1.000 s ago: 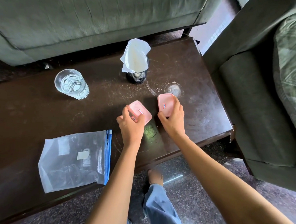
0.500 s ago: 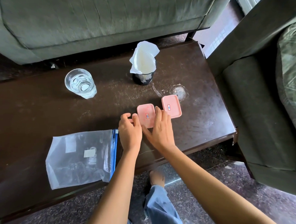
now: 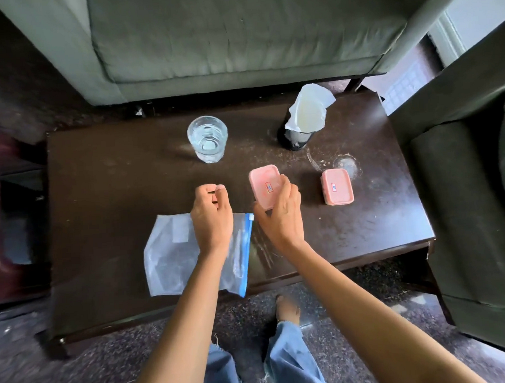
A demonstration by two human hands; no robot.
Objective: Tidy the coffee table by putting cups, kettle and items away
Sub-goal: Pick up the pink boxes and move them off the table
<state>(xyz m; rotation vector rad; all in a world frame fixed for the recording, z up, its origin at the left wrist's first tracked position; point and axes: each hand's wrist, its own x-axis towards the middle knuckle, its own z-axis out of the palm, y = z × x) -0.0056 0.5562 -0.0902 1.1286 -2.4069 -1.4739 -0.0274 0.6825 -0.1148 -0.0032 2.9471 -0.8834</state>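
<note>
**Pink box gripped over the coffee surface**

The right hand was clamped on a pink box, lifted at a tilt above the dark surface. The left hand, loosely curled and holding nothing, hovered over a clear zip bag. A second pink box lay just right of the right hand; a water glass stood beyond the left hand.

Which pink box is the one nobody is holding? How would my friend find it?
Look at the dark coffee table and go to its right side, near the armchair. A small pink box lies flat there by itself, beside a round water ring. The other pink box looks alike, but the right hand grips that one, nearer the middle.
</note>
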